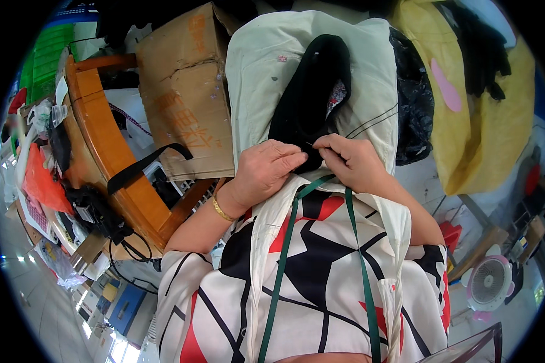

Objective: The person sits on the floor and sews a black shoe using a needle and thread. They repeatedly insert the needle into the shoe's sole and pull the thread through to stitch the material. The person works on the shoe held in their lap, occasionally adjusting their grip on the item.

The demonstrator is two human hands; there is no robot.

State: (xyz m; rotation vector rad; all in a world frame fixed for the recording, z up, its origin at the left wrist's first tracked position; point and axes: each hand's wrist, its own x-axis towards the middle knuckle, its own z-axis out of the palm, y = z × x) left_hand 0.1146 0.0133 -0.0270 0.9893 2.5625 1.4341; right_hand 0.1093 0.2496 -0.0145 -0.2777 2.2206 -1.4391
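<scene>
A black cloth shoe (290,109) with a floral lining lies over my lap, its opening facing up. My left hand (263,169) is closed, thumb and fingers pinching the near end of the shoe. Close beside it, my right hand (354,160) is also closed, holding what looks like a thin needle (309,144) at the shoe's edge. Dark thread (372,123) runs from near the right hand across the pale cloth (254,78) under the shoe. The fingertips partly hide the spot being worked.
At the left stand a cardboard box (181,91) and a wooden chair frame (112,148) with a black strap (148,164) over it. A black plastic bag (410,100) and a yellow sack (490,145) with dark cloth pieces are at the right. A small fan (489,279) stands lower right.
</scene>
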